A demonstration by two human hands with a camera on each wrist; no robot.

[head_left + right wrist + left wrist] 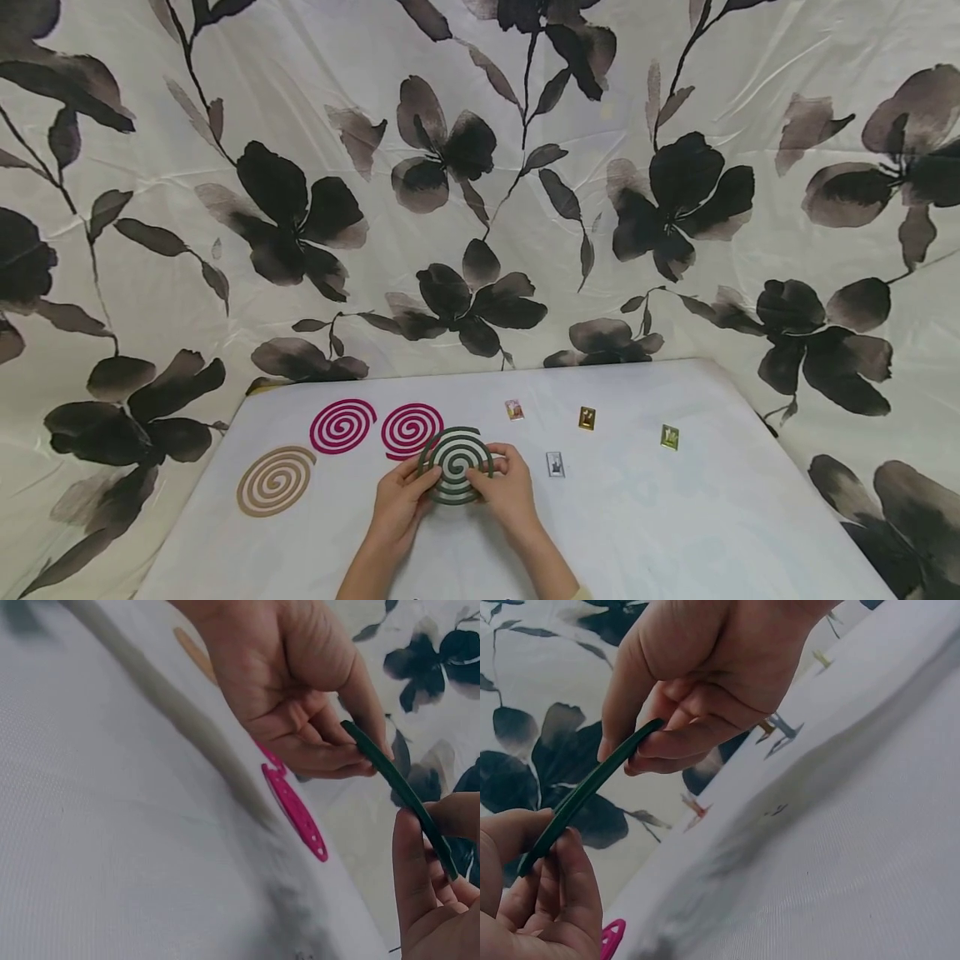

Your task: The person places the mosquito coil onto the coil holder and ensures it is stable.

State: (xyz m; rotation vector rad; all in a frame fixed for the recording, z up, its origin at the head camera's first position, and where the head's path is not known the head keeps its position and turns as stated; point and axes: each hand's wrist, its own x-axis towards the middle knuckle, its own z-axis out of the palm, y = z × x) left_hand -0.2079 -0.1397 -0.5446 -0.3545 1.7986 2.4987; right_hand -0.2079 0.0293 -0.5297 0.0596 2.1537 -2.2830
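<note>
The left hand and the right hand both grasped the dark green spiral, pinching its 2 opposite sides between thumbs and curled fingers and holding it raised above the white table. On the tabletop to the left lay 2 pink spirals side by side, with 1 tan spiral nearer the person. To the right stood 4 small pieces, well apart: a reddish piece, a gold piece, a silver piece and a yellow-green piece.
</note>
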